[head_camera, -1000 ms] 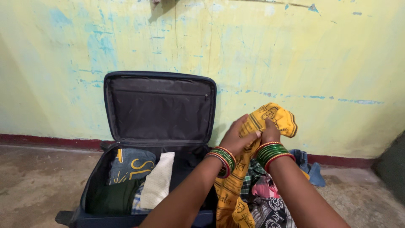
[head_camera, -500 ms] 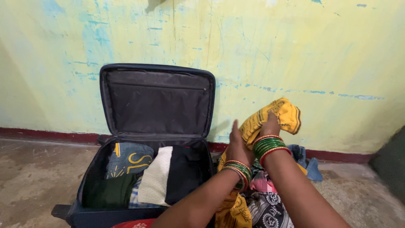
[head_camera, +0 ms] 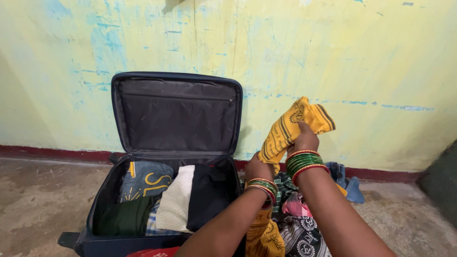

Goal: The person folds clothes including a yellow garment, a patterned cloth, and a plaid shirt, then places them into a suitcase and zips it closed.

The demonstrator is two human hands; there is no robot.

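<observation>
A yellow printed cloth (head_camera: pixel 290 127) with dark stripes is held up in front of the wall, its lower end hanging down past my wrists. My right hand (head_camera: pixel 304 139) grips its upper part. Lower down, my left hand (head_camera: pixel 258 168) closes on the same cloth. Both wrists wear green and red bangles. To the left stands an open dark blue suitcase (head_camera: pixel 166 114), its lid leaning on the wall. Inside lie folded clothes: a grey-blue one with yellow print (head_camera: pixel 145 178), a white one (head_camera: pixel 176 197), a black one (head_camera: pixel 209 195) and a dark green one (head_camera: pixel 124 216).
A pile of loose clothes (head_camera: pixel 300 223), patterned black-and-white, pink and checked, lies on the concrete floor right of the suitcase. Blue fabric (head_camera: pixel 350 183) sits by the wall's red skirting. A red object (head_camera: pixel 152 252) shows at the bottom edge.
My right hand has raised and turned the yellow cloth. My left hand slid down along it, from beside the right hand to below it.
</observation>
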